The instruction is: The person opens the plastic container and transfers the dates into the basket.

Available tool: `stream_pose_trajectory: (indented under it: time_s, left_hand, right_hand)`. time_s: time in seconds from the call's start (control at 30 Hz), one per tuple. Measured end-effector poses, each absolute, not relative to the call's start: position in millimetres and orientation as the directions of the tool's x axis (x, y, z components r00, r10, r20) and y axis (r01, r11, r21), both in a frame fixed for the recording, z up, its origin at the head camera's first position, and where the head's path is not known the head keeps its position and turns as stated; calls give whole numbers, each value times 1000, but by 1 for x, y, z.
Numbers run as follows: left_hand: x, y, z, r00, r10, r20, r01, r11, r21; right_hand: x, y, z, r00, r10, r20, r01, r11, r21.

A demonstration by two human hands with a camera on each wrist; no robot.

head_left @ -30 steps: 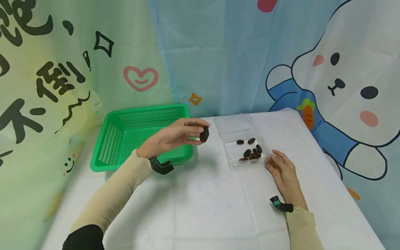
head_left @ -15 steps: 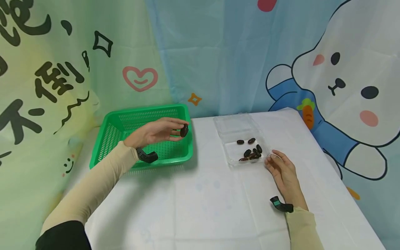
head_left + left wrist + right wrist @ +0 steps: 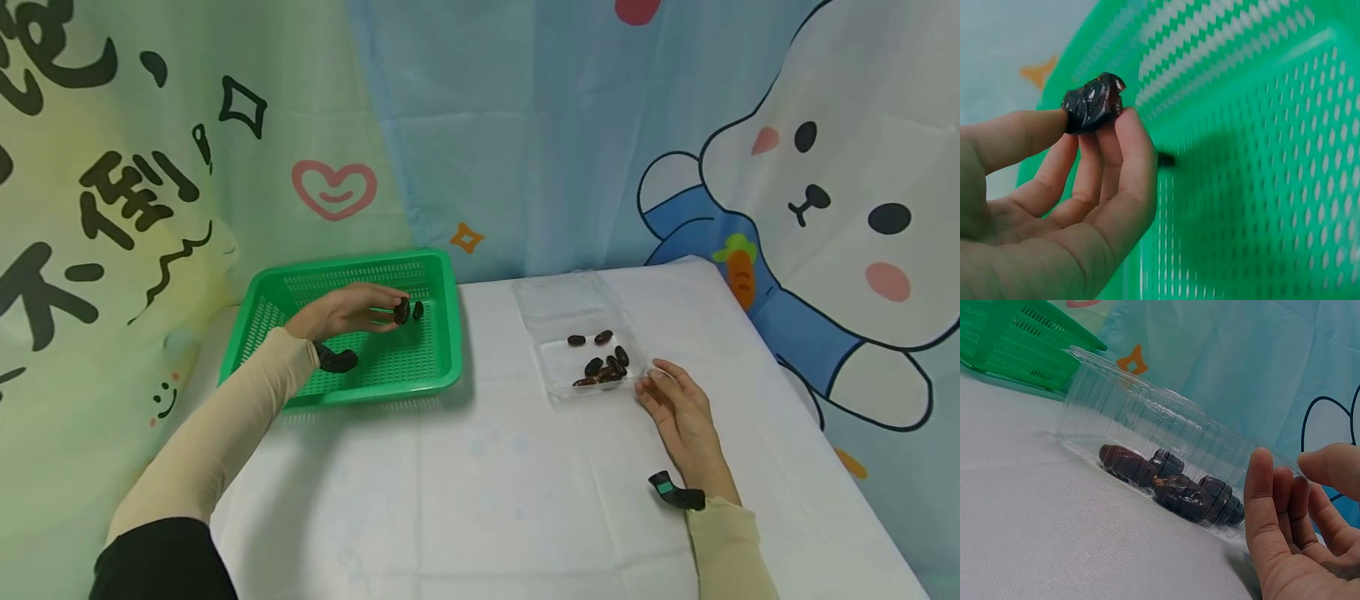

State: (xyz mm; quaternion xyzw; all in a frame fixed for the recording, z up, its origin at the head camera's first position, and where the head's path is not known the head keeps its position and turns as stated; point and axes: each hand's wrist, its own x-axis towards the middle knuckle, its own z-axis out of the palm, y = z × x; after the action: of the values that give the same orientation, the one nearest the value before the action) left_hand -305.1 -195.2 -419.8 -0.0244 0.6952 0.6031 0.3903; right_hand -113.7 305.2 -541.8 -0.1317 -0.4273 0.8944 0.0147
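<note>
My left hand [image 3: 351, 309] is over the green basket [image 3: 390, 388], pinching a dark, wrinkled date [image 3: 1093, 103] between thumb and fingertips. A second date [image 3: 417, 311] shows inside the basket just right of the held one. At the right, my right hand [image 3: 681, 417] pinches the near right corner of a clear plastic box [image 3: 1147, 403], thumb on the rim and fingers along the outer wall. Several brown dates [image 3: 1125, 464] lie in that box, some bunched along its near side.
The box's clear lid [image 3: 558, 298] is folded back behind it, toward the curtain. Both containers stand on a white tablecloth [image 3: 487, 483], with the basket to the left of the box. A printed curtain [image 3: 510, 150] hangs behind the table.
My left hand has carried the date leftward from between the containers to over the basket. A date in the basket has come into view. My right hand stays at the box corner.
</note>
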Motion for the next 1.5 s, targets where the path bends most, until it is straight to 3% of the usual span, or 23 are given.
stream_pose_trajectory:
  time_s: [0.33,0.57,0.9,1.2,1.5]
  left_hand:
    - [-331,-202,-445,-756,274,-594,-495,354,793]
    - [-327,-203,-460,-845,215,-490,-352,466,812]
    - [-317,-193,-473,-919,122,-375,-265,513,817]
    - [-316,-195,-474,-934,137,-331,-177,627,759]
    - [-310,-203,-454,-914,228,-336,-125,629,767]
  right_hand:
    - [-112,308,-540,-962,157,-222,74,-636,-768]
    - [-116,303,-541,-963,150,-224,83,-626,-775]
    - [-114,305,-539,-962,150,-227,95,-598,-796]
    - [-112,305,-542,-963,155,-220,75,-629,-773]
    - [-112,305,-540,-963,165,-213,77,-590,-804]
